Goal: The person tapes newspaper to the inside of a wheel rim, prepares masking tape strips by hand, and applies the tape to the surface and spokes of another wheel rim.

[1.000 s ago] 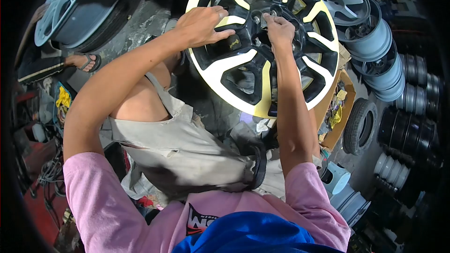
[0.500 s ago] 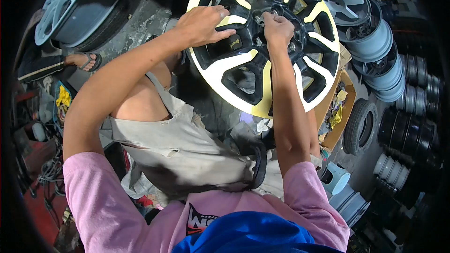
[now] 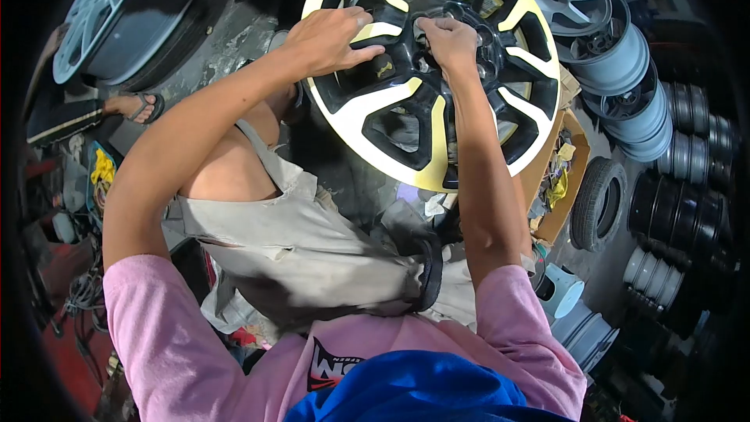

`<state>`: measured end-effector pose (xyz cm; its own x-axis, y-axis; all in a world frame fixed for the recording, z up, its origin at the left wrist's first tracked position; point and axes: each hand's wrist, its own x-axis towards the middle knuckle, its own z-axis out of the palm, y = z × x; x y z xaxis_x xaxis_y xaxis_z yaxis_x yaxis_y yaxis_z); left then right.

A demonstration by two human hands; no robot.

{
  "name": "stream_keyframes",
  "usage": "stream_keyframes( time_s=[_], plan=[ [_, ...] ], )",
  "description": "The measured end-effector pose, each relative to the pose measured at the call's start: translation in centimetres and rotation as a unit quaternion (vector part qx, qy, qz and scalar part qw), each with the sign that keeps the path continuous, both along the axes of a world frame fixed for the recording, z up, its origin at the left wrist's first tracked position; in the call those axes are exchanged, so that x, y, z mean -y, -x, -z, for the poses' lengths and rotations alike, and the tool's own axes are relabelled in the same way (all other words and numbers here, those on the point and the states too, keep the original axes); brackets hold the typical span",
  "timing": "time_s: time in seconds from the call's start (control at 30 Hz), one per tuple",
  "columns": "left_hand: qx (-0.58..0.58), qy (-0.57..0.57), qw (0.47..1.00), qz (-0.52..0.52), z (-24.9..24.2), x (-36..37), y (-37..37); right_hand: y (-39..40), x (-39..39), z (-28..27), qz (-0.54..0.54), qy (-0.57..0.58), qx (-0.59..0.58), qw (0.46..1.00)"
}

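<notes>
A large wheel rim (image 3: 363,113) with black and pale yellow-white spokes is in front of my knees. My left hand (image 3: 328,41) grips a spoke on its left side, thumb stretched along one side and fingers over the other. At the hub (image 3: 488,43), my right hand (image 3: 451,43) has its fingertips pinched together by the bolt holes. Whatever those fingertips may hold is too small to make out.
Grey-blue rims (image 3: 625,70) are stacked at the right, near a loose tire (image 3: 598,203) and a cardboard box (image 3: 574,180) of scraps. Another rim (image 3: 94,16) leans at upper left, above a person's sandalled foot (image 3: 137,107). Cables (image 3: 86,293) lie at lower left.
My right hand has moved slightly left across the hub, still pinched. The wheel appears a little further left and up in view, with my left hand still on its spoke.
</notes>
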<state>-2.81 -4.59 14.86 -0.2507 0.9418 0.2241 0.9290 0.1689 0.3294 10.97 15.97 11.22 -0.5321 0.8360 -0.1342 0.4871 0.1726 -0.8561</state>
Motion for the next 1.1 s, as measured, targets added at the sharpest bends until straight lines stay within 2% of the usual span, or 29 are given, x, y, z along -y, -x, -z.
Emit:
stream_keyframes(
  time_s=[0.07, 0.13, 0.2, 0.23, 0.27, 0.33, 0.37, 0.4, 0.47, 0.5, 0.7, 0.83, 0.9, 1.1],
  plan=[
    [0.011, 0.024, 1.0, -0.01, -0.5, 0.0, 0.1, -2.0, -0.8, -1.3, 0.018, -0.13, -0.05, 0.99],
    [-0.002, 0.024, 1.0, -0.01, -0.4, 0.2, 0.0, -4.2, -3.3, -2.8, 0.045, -0.2, -0.064, 0.977],
    [0.003, 0.022, 1.0, -0.007, 0.1, 0.2, 0.1, -6.4, -5.0, -4.4, 0.064, -0.153, -0.108, 0.98],
    [0.002, 0.017, 1.0, -0.005, 0.2, -0.1, 0.3, -7.1, -5.6, -5.2, 0.059, -0.196, -0.061, 0.977],
    [0.001, 0.015, 1.0, -0.004, 0.4, -0.2, 0.3, -7.2, -6.1, -5.5, 0.061, -0.198, -0.061, 0.976],
    [-0.003, 0.001, 1.0, -0.01, 0.4, -0.1, 0.2, -6.8, -6.4, -5.8, -0.098, -0.405, -0.079, 0.906],
    [-0.005, 0.004, 1.0, -0.011, 0.4, -0.1, 0.2, -6.5, -6.4, -5.8, -0.152, -0.436, -0.044, 0.886],
    [-0.006, 0.004, 1.0, -0.01, 0.1, 0.0, 0.1, -6.3, -6.6, -5.4, -0.152, -0.433, -0.047, 0.887],
    [-0.008, 0.007, 1.0, -0.01, 0.0, 0.1, 0.0, -5.9, -7.1, -4.5, -0.244, -0.538, 0.032, 0.806],
    [-0.013, -0.003, 1.0, -0.008, 0.2, 0.1, 0.0, -6.1, -7.0, -4.3, -0.258, -0.548, 0.061, 0.793],
    [-0.013, -0.005, 1.0, -0.004, -0.1, 0.0, 0.0, -6.7, -7.2, -4.2, -0.328, -0.557, 0.038, 0.762],
    [-0.016, -0.004, 1.0, -0.004, -0.2, 0.0, -0.1, -5.1, -7.2, -3.8, -0.323, -0.55, 0.014, 0.77],
    [-0.016, -0.001, 1.0, -0.005, -0.3, 0.1, -0.3, -4.0, -7.2, -3.8, -0.336, -0.572, 0.006, 0.748],
    [-0.002, -0.004, 1.0, -0.009, 0.4, -0.1, 0.0, -6.4, -8.8, -3.8, -0.36, -0.545, 0.017, 0.757]
  ],
)
